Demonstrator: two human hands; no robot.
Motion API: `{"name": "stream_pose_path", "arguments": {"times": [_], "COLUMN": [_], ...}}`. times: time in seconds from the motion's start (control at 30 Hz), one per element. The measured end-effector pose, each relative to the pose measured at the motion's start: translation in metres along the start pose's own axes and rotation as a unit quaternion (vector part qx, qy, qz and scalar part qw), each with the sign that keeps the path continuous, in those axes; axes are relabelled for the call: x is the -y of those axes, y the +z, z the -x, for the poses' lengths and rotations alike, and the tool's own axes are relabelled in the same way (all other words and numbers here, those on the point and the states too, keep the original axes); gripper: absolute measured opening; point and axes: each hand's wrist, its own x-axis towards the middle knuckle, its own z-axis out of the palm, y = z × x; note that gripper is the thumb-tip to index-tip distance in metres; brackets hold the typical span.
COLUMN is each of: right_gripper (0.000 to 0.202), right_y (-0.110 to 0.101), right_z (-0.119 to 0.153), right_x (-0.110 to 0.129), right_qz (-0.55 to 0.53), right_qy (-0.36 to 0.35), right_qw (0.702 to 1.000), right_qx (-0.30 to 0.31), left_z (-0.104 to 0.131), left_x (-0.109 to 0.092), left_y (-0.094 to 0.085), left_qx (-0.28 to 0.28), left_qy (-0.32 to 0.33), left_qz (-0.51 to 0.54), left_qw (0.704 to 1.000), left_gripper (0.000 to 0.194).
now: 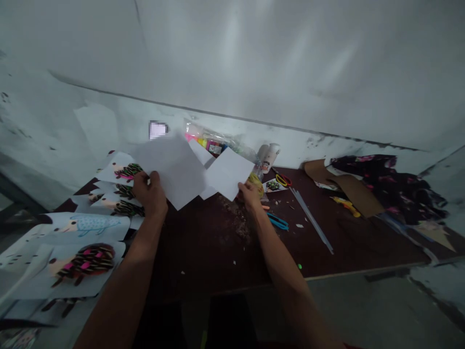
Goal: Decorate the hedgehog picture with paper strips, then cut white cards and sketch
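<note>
A large white sheet [174, 169] is in my left hand [149, 191], whose fingers are closed at its left edge. My right hand [250, 193] pinches the lower right corner of a smaller white sheet [228, 172]. More white paper shows behind and between these two sheets. Left of my left hand lie papers with hedgehog figures, one with dark spines and pink spots [85, 261] and one drawn in blue [90, 226].
On the dark table [207, 257] are scissors [282, 180], a blue tool [278, 221], clear sticks [312, 220], a yellow cutter [347, 206], brown card [358, 194] and dark patterned cloth [395, 194]. A cup [271, 157] and a plastic bag of colored items [214, 143] stand near the wall.
</note>
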Motion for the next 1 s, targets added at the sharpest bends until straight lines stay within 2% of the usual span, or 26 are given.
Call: {"name": "stream_pose_path", "arguments": {"times": [0.1, 0.23, 0.3, 0.47, 0.67, 0.87, 1.0], "right_gripper": [0.019, 0.021, 0.019, 0.018, 0.030, 0.037, 0.034], "right_y": [0.032, 0.061, 0.066, 0.069, 0.079, 0.069, 0.055], "right_z": [-0.001, -0.009, -0.011, -0.011, -0.015, -0.012, -0.011], "right_x": [0.001, -0.001, -0.003, -0.002, 0.005, 0.016, 0.018], "right_qz": [-0.010, -0.006, -0.002, -0.008, 0.014, 0.046, 0.021], "right_qy": [0.057, 0.068, 0.068, 0.063, 0.035, -0.065, -0.133], "right_qw": [0.997, 0.997, 0.997, 0.997, 0.998, 0.997, 0.978], "right_qx": [0.049, 0.047, 0.038, 0.036, 0.058, -0.023, -0.160], "left_z": [0.006, 0.020, 0.025, 0.027, 0.026, 0.028, 0.028], "left_x": [0.010, 0.019, 0.022, 0.026, 0.027, 0.025, 0.025], "left_y": [0.009, 0.018, 0.021, 0.023, 0.023, 0.020, 0.020], "left_qx": [0.048, 0.134, 0.161, 0.154, 0.170, 0.193, 0.199], "left_qy": [-0.046, -0.079, -0.094, -0.108, -0.100, -0.078, -0.076], "left_qz": [0.063, 0.105, 0.114, 0.115, 0.105, 0.114, 0.104], "left_qw": [0.996, 0.982, 0.976, 0.975, 0.975, 0.971, 0.971], "left_gripper": [0.013, 0.015, 0.019, 0.021, 0.017, 0.022, 0.025]}}
